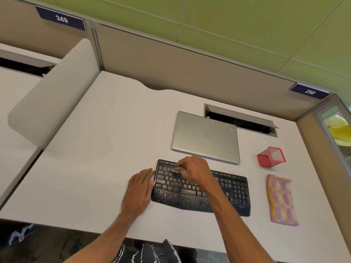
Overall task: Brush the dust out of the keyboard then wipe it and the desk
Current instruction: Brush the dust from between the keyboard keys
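Observation:
A black keyboard (235, 190) lies on the white desk (106, 141), its left half speckled with pale dust. My left hand (139, 188) rests flat on the desk against the keyboard's left edge, fingers straight. My right hand (193, 170) hovers over the upper left keys with fingers curled, pinching a small light object, apparently a brush, whose tip touches the keys; most of it is hidden by my fingers. A folded pink, purple and yellow cloth (281, 200) lies to the right of the keyboard.
A shut silver laptop (206, 136) lies just behind the keyboard. A red mesh pen holder (271, 156) lies tipped over at the right. An open cable hatch (241, 120) sits behind the laptop. Partition walls bound the desk at back and right.

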A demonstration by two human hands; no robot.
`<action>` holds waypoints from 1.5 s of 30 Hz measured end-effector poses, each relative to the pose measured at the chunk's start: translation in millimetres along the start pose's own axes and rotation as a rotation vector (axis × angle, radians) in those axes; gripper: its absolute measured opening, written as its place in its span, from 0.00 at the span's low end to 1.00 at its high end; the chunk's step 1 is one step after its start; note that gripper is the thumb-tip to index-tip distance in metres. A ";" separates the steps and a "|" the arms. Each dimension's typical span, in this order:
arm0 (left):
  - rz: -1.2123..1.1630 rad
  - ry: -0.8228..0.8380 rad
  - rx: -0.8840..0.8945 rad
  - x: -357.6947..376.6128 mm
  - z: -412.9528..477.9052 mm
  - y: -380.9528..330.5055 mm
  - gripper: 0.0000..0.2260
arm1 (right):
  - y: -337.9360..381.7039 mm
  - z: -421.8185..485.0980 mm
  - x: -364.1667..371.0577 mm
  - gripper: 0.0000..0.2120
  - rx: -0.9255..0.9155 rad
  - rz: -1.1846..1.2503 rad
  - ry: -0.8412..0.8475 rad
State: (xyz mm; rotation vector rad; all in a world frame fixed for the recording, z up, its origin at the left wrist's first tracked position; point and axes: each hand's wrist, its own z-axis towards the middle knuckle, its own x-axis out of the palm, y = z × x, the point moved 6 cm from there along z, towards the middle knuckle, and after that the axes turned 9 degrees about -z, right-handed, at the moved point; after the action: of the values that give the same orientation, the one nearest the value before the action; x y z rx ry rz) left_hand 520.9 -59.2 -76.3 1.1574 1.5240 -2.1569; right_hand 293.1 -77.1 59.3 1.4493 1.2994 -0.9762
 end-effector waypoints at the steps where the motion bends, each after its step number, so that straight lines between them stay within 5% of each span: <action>1: 0.003 0.001 0.001 -0.1 -0.1 -0.1 0.21 | -2.2 -0.5 0.6 0.11 0.000 -0.020 0.009; 8: 0.004 0.006 -0.010 0.8 -0.1 0.2 0.21 | 20.4 4.5 10.2 0.11 -0.018 0.079 0.005; 15: 0.015 0.014 -0.008 0.2 0.7 -1.0 0.21 | 0.4 0.1 0.3 0.11 0.260 0.172 -0.157; 21: 0.020 0.015 -0.005 -0.2 0.9 -2.0 0.21 | 0.0 2.6 21.1 0.09 0.304 0.246 -0.005; 25: 0.011 0.016 -0.008 -1.1 0.8 -1.9 0.21 | -5.3 3.4 9.1 0.10 0.352 0.264 -0.117; 31: -0.001 0.012 -0.013 -0.2 1.5 -1.9 0.21 | 8.0 6.0 16.8 0.09 0.272 0.191 0.018; 45: 0.008 0.000 0.003 0.4 0.5 -0.4 0.20 | 0.4 3.7 6.0 0.08 0.299 0.191 -0.075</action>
State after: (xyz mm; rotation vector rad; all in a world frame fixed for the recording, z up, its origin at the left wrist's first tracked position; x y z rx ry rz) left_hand 520.1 -59.4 -76.2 1.1621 1.5144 -2.1549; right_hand 294.3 -79.1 52.7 1.7108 0.9697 -1.1180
